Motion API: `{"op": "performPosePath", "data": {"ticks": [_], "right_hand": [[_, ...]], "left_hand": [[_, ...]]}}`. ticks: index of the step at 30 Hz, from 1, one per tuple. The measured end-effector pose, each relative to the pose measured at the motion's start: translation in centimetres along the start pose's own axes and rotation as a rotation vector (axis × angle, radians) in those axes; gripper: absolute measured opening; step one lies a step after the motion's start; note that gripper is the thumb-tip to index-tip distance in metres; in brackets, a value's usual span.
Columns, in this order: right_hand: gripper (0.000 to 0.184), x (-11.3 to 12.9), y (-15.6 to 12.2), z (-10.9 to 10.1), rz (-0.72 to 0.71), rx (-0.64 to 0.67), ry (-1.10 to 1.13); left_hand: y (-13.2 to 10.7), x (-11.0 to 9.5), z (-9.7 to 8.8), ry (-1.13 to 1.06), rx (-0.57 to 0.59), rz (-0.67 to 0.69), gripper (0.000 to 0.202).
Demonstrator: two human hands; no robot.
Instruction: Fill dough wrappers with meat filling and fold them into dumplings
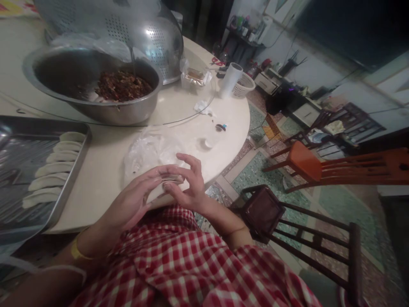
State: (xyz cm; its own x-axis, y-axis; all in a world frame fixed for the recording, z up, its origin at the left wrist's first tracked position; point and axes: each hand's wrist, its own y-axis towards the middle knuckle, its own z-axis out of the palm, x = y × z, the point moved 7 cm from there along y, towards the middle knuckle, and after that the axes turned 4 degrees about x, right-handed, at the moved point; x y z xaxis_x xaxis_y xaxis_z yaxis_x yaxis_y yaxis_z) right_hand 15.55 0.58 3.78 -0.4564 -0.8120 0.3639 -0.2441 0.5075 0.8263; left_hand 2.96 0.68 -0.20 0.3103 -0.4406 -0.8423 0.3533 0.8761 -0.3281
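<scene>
Between my two hands, above the table's near edge, is a dumpling (174, 180), mostly hidden by my fingers. My left hand (136, 196) has its fingers pressed along the dumpling's left side. From the right, my right hand (191, 185) pinches it between thumb and fingers, with one finger raised. Just beyond lies a crumpled clear plastic bag (145, 149). Several finished dumplings (53, 170) lie in a row in a metal tray (86, 140) at the left. A steel bowl (128, 111) farther back holds dark chopped filling (123, 86) and a utensil.
A perforated metal colander (159, 47) stands behind the bowl. Toward the table's right edge are a paper roll (230, 80), a white basket (244, 85), a small wrapped package (195, 77) and red-handled scissors (217, 62). Wooden chairs (262, 211) stand on the floor at right.
</scene>
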Motion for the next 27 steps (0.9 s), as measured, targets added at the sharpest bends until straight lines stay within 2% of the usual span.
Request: {"op": "performPosePath", "data": {"ticks": [5,11,16,21,27], "right_hand": [[0.009,0.6,0.0,-0.6,-0.12,-0.073,-0.008],[0.009,0.2,0.1,-0.7,-0.057,-0.057,-0.035],[0.006,0.1,-0.1,-0.5,-0.056,-0.026,-0.02],[0.007,0.2,-0.2,-0.7,-0.071,-0.053,-0.036],[0.011,0.4,-0.6,-1.0,-0.153,-0.046,-0.036]], "left_hand": [[-0.2,-0.6,0.2,-0.171,-0.028,-0.065,0.036],[0.3,-0.6,-0.7,-0.178,-0.078,0.0,0.041],[0.3,-0.4,-1.2,-0.152,-0.122,-0.004,0.036],[0.5,-0.4,-0.6,-0.219,-0.086,-0.034,0.03],[0.0,-0.7,-0.1,-0.183,-0.15,-0.079,0.022]]}}
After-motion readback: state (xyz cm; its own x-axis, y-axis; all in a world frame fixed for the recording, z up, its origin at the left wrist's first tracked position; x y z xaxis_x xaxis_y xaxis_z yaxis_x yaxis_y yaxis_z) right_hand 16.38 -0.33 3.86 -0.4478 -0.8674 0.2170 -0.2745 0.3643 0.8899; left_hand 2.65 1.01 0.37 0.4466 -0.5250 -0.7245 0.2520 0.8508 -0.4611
